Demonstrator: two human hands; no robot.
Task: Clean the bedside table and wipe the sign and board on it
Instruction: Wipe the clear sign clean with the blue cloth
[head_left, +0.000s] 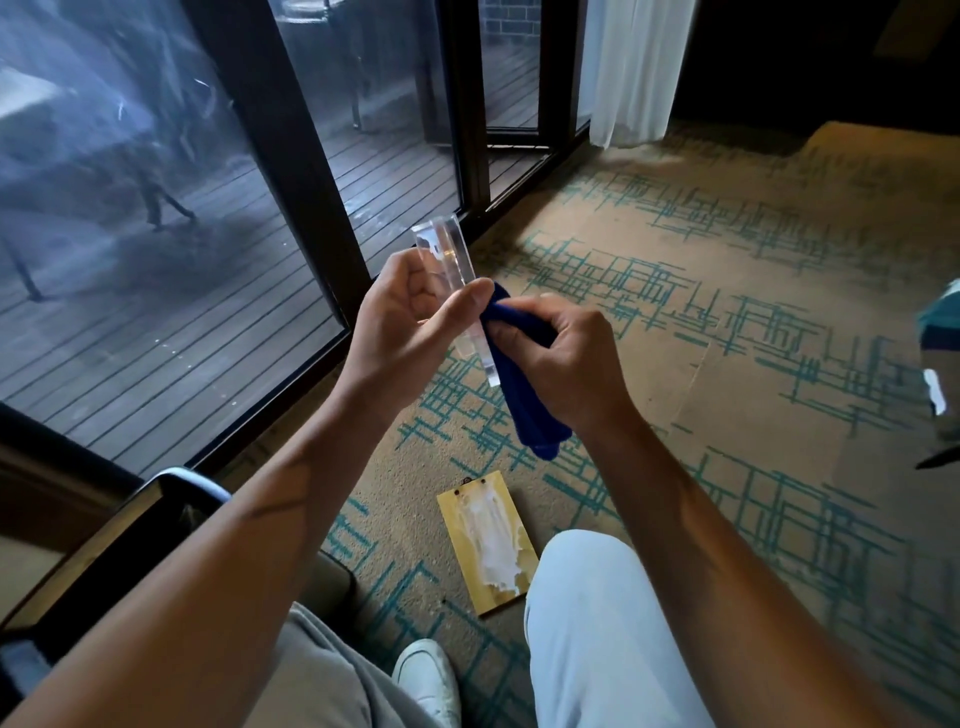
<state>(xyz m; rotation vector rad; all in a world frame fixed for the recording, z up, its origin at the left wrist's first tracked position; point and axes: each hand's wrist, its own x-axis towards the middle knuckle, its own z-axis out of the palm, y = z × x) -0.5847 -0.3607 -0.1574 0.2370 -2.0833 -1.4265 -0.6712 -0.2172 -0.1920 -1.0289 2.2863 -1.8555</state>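
Patterned tan-and-teal carpet (701, 322) runs up to dark-framed glass doors (291, 171) giving onto a wooden deck. Over it the left hand (410, 317) grips the clear acrylic sign (449, 270), fingers curled round it and tilted up, probably so its long edge faces the blue cloth (519, 374) that the right hand (566, 358) pinches against it. Below, the wooden board (485, 540) lies flat on the carpet between the knees, white residue across its face, seemingly awaiting its wipe.
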